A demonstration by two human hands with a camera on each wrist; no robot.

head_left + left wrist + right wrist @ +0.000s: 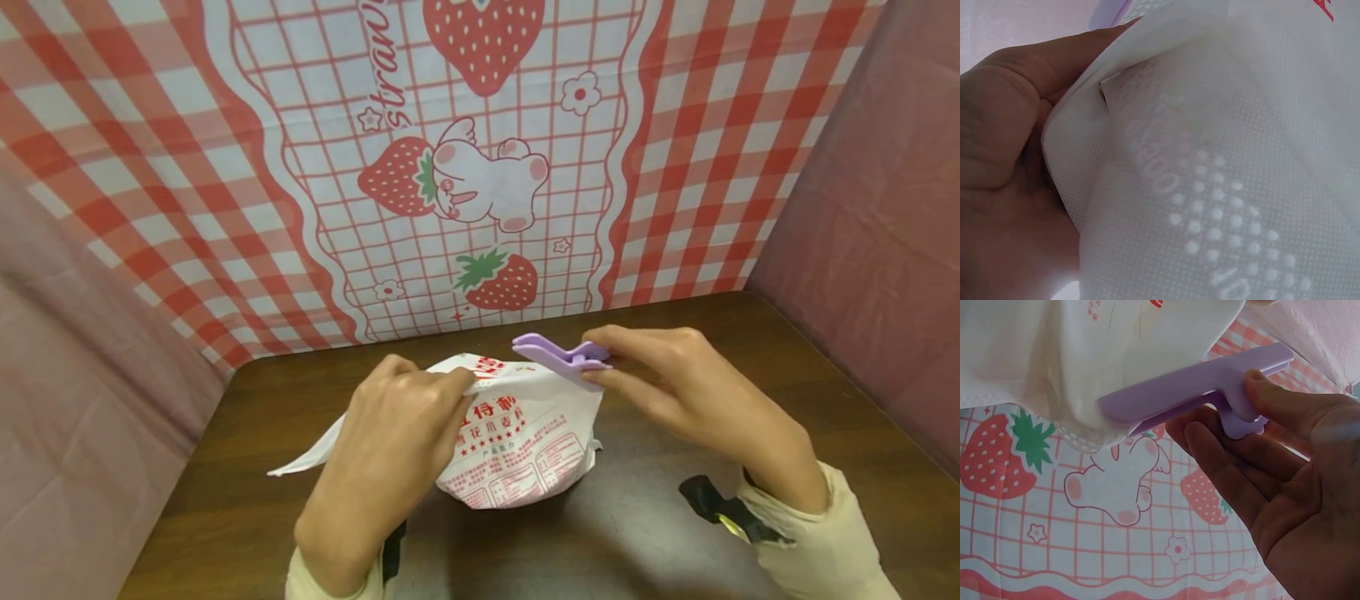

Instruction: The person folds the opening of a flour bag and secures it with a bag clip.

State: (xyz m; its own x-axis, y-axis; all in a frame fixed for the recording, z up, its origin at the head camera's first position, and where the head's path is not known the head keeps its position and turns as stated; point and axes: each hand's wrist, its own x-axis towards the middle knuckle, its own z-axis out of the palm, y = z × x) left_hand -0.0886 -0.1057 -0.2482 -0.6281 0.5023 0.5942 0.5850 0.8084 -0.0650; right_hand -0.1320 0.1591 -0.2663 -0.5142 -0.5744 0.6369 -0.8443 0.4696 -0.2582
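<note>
A white flour bag (pixel 517 450) with red printing stands on the table, its top folded over. My left hand (pixel 397 450) grips the folded top near its left end, and a white flap of the bag sticks out beyond that hand. In the left wrist view, the embossed bag fabric (pixel 1229 187) covers the fingertips. Between thumb and fingers my right hand (pixel 675 387) pinches the handle end of a purple bag clip (pixel 551 354). In the right wrist view, the far end of the clip (pixel 1166 390) lies right at the bag's folded edge.
The bag stands on a dark brown wooden table (pixel 247 433). Behind it hangs a red-and-white checked cloth (pixel 705 150) with strawberry prints. Pink curtains (pixel 862 250) close off both sides. A black strap (pixel 723 508) hangs near the right sleeve.
</note>
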